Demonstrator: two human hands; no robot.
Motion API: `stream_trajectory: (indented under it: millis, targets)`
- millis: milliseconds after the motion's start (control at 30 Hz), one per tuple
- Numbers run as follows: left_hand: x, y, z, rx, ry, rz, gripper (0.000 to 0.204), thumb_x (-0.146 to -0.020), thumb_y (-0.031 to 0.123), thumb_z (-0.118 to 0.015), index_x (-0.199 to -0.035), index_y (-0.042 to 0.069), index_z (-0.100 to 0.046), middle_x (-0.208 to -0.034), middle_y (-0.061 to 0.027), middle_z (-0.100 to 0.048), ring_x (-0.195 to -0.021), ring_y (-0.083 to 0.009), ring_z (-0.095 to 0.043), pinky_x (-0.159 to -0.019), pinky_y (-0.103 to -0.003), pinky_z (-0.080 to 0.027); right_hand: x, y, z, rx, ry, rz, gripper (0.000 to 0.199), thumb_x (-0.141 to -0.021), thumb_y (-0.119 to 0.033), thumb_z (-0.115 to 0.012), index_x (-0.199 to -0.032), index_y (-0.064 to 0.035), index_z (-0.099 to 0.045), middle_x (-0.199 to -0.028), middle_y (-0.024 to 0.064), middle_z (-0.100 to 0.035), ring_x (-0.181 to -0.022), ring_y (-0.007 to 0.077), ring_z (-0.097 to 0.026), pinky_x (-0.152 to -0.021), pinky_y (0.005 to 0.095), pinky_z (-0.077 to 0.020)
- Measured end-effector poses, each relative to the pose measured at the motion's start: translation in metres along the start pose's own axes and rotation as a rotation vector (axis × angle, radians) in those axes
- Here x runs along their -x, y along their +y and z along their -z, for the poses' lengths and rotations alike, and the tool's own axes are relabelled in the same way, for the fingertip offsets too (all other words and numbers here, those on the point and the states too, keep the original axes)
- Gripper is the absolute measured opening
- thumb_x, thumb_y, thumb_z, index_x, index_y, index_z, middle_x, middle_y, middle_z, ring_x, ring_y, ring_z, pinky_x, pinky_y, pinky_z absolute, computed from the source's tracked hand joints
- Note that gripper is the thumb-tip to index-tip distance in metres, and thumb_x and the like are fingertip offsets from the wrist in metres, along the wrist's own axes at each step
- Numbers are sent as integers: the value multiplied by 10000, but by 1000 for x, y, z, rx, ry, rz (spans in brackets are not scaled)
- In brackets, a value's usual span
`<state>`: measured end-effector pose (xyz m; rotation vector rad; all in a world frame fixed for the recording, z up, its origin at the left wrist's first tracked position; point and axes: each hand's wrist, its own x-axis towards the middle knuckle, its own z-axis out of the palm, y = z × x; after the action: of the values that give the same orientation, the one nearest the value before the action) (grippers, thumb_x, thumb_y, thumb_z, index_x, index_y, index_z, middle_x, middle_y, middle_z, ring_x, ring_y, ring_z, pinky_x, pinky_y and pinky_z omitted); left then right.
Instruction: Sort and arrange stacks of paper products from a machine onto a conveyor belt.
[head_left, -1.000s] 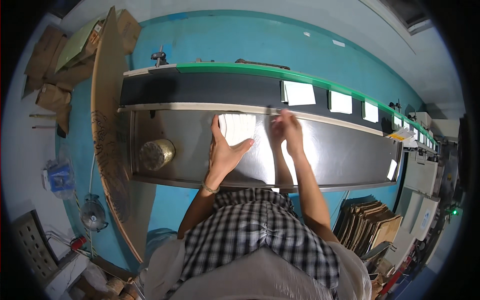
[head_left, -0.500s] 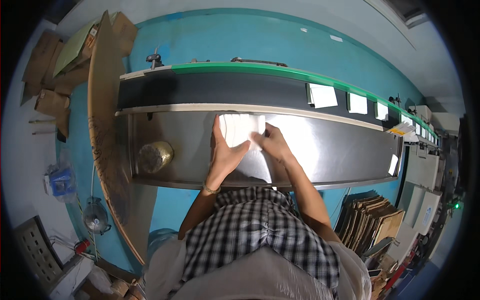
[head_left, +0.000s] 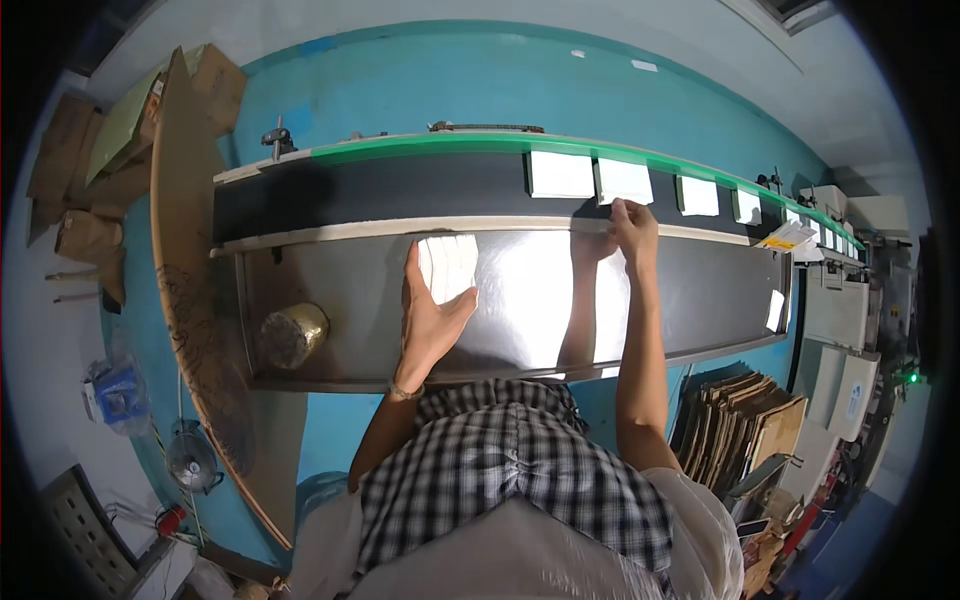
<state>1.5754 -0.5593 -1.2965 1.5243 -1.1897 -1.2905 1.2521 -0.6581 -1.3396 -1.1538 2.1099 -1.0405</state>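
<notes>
My left hand is closed around the side of a white paper stack, made up of several upright layers, on the steel tray. Its thumb lies along the near side. Out to the right, my right hand reaches over the tray's far rim to the dark belt. There its fingertips pinch the near edge of a white paper piece. Just left of that piece lies another white piece, which no hand touches.
More white pieces lie along the belt to the right, under a green edge strip. A gold roll stands on the tray's left end. A tall cardboard sheet borders the left side; stacked cardboard leans at lower right.
My right hand has left the stack and moved right and outward to the belt. The white pieces sit farther left along the belt. My left hand keeps the stack.
</notes>
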Motion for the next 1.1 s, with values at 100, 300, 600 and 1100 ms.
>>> stream_trajectory:
  millis: [100, 300, 600, 1100]
  targets:
    - [-1, -19, 1, -77, 24, -5, 994, -818, 115, -776, -1531, -42, -101, -1440, -281, -386, -1318, -339, -462, -1043, -397, -475, 40, -42, -10, 285, -283, 50, 526, -948, -436, -648, -1123, 60, -671, -880, 182, -727, -692, 254, -697, -695, 363, -564]
    - [-8, -26, -8, 143, -44, -4, 997, -825, 126, -778, -1536, -39, -99, -1451, -263, -387, -1321, -324, -466, -1043, -403, -460, 138, -80, -89, -37, -659, 129, 576, -974, -471, -608, -1216, 52, -607, -956, 111, -672, -824, 148, -608, -730, 308, -510]
    - [-8, -21, 4, 107, 21, -39, 1084, -790, 158, -837, -1526, -62, -72, -1434, -251, -420, -1314, -308, -474, -1044, -401, -453, 150, -79, -102, -693, -774, -598, 466, -971, -436, -635, -1205, -33, -621, -1016, 69, -649, -899, 137, -588, -809, 285, -473]
    - [-13, -40, 6, 58, 52, -38, 880, -876, 93, -749, -1519, -32, -160, -1356, -207, -518, -1253, -249, -533, -976, -333, -512, 80, -43, -88, -723, -327, -437, 283, -1003, -321, -606, -920, -51, -621, -823, 56, -674, -725, 113, -635, -710, 226, -498]
